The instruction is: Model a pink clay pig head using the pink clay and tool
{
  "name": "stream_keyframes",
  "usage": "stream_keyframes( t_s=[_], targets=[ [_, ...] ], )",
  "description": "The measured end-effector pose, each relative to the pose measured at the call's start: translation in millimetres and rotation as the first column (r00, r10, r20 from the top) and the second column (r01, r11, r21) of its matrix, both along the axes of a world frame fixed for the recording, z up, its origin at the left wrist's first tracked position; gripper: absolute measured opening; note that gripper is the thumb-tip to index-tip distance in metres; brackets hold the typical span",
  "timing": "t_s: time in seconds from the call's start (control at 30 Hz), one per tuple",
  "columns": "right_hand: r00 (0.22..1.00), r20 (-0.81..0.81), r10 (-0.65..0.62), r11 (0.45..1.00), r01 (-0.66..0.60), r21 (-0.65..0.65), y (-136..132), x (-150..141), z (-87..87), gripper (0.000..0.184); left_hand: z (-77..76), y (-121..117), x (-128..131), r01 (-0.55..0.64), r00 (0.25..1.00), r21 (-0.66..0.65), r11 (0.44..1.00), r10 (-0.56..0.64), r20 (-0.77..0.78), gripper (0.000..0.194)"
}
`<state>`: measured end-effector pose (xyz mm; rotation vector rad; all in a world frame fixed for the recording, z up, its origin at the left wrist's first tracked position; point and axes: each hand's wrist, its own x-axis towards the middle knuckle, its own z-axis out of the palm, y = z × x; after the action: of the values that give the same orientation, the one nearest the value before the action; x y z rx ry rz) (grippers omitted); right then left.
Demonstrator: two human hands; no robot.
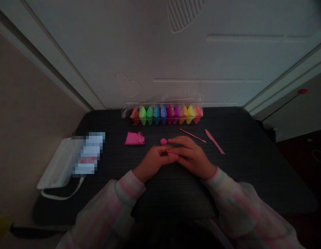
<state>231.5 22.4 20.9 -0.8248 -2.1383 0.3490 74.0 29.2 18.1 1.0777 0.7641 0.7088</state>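
Observation:
A bit of pink modelling clay (pixel 173 154) shows between my two hands, mostly covered by fingers. My left hand (pixel 153 160) is closed around it from the left, its thumb lying along the near side. From the right, my right hand (pixel 193 156) presses its fingers over the same clay. Just beyond the fingers, a small round piece of pink clay (pixel 163 141) sits on the black table (pixel 173 197), close to my right index fingertip. An opened packet of pink clay (pixel 134 138) lies to the left of it.
A row of coloured clay packets (pixel 163 116) in clear plastic stands at the back. Right of my hands lie a thin pink modelling stick (pixel 193 135) and a pink plastic knife (pixel 214 141). At left are a blurred-out phone (pixel 90 152), a white device (pixel 58 162) and a white cable (pixel 64 198).

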Motion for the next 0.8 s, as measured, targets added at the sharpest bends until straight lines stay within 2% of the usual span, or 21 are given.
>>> stream_keyframes(
  t_s=[0.17, 0.33, 0.67, 0.8],
  targets=[
    [1.000, 0.015, 0.003, 1.000, -0.003, 0.004, -0.8, 0.3, -0.7, 0.022, 0.7, 0.3, -0.7, 0.004, 0.999, -0.022, 1.000, -0.006, -0.049, 0.010],
    [1.000, 0.016, 0.005, 1.000, -0.005, 0.004, -0.6, 0.7, -1.8, 0.023, 0.5, 0.2, -0.4, 0.005, 1.000, -0.049, 0.999, -0.006, -0.027, 0.010],
    [1.000, 0.006, -0.001, 1.000, 0.000, 0.016, -0.8, -0.8, -0.9, 0.022, -1.4, 0.7, -0.8, 0.004, 0.999, -0.033, 0.999, -0.005, -0.052, 0.012],
    [1.000, 0.003, 0.006, 1.000, -0.006, -0.003, -0.7, -0.8, -0.6, 0.024, -4.2, -0.3, 0.7, -0.012, 1.000, -0.041, 0.999, 0.012, 0.008, 0.010]
  ],
)
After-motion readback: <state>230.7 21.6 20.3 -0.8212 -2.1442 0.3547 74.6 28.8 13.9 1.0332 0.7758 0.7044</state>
